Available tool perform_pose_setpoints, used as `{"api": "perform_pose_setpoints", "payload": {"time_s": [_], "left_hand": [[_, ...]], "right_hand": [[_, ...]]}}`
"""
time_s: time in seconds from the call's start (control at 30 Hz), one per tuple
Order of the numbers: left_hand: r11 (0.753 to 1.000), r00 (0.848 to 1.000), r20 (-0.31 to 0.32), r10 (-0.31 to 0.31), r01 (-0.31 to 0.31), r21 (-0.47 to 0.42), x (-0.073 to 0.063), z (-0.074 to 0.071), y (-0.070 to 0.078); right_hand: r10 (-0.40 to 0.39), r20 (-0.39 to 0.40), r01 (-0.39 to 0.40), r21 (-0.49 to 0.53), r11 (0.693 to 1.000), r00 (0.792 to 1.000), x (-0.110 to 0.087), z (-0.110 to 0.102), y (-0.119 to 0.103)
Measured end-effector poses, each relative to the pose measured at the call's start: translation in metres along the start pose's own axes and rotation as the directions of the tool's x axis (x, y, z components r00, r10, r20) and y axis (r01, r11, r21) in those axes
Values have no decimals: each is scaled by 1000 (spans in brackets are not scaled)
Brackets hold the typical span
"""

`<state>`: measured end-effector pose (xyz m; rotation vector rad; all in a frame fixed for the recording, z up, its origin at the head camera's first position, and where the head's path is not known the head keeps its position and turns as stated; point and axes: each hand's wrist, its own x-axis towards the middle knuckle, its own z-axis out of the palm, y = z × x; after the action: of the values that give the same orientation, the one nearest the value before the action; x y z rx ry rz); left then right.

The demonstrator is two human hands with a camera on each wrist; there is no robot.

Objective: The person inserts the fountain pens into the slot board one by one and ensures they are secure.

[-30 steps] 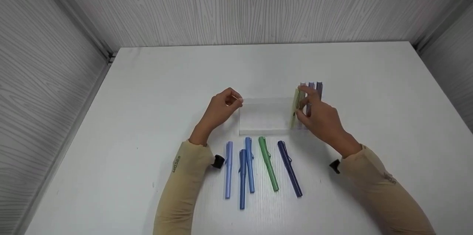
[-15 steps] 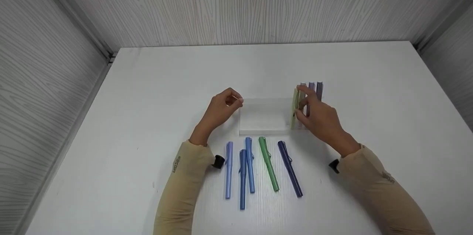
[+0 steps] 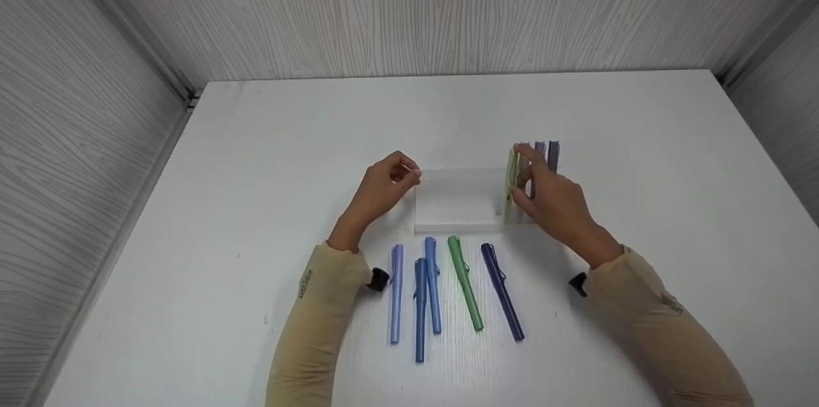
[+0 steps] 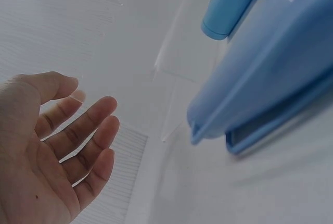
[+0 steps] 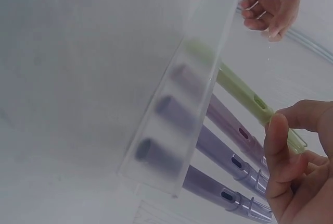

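Head cam: both hands are working at a clear tray (image 3: 457,228), mid-frame.
R hand (image 3: 555,202): thumb + fingers are pinching the lime pen (image 3: 510,186), right of center; it's running front to back in the tray, clip end pointing toward frame top.
L hand (image 3: 377,188): thumb + index are pinching the tray's back-left corner, abt center frame.
Purple row: mauve pen (image 5: 234,128), lilac pen (image 5: 221,152) & dark purple pen (image 3: 553,156) are sitting right of the lime one, partly hidden by R hand.
Loose pens: periwinkle pen (image 3: 396,295), dark blue pen (image 3: 420,311), light blue pen (image 3: 433,285), green pen (image 3: 466,284), navy pen (image 3: 502,292) are lying L to R, lower center, on the white table (image 3: 640,138).
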<state>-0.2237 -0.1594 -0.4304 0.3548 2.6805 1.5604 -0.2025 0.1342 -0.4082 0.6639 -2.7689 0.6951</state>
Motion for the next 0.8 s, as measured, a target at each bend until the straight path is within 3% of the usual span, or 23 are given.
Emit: {"api": "perform_pose_setpoints", "payload": {"time_s": [0.8], "left_hand": [[999, 1000, 10, -24, 24, -37, 0, 0, -1]], "right_hand": [[1, -43, 0, 14, 1000, 999, 0, 2, -2]]}}
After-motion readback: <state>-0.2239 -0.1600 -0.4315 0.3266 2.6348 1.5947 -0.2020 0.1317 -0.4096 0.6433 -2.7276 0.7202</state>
